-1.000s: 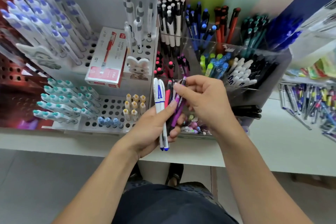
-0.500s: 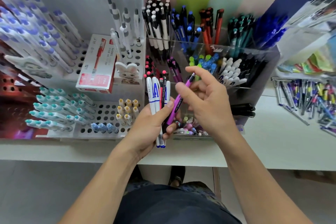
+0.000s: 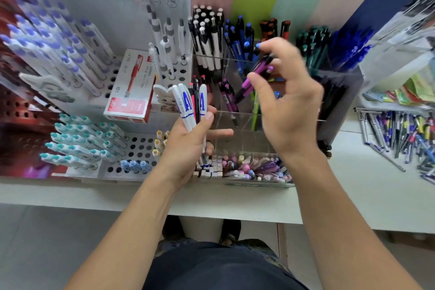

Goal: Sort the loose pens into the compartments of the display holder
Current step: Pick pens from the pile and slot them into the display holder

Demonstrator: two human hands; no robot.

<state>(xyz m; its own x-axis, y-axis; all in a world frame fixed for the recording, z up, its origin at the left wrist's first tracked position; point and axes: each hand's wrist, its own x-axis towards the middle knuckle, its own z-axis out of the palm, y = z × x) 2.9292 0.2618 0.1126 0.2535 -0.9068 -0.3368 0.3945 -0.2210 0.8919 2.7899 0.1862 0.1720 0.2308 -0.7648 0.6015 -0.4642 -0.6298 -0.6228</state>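
Three smooth white pens (image 3: 188,106) stand gripped in the left hand (image 3: 188,146); the right hand (image 3: 286,99) pinches one glossy purple pen (image 3: 255,75) over the clear acrylic display holder (image 3: 240,125).

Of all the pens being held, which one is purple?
The purple pen pinched in the right hand above the clear holder. The left hand holds white pens with blue lettering.
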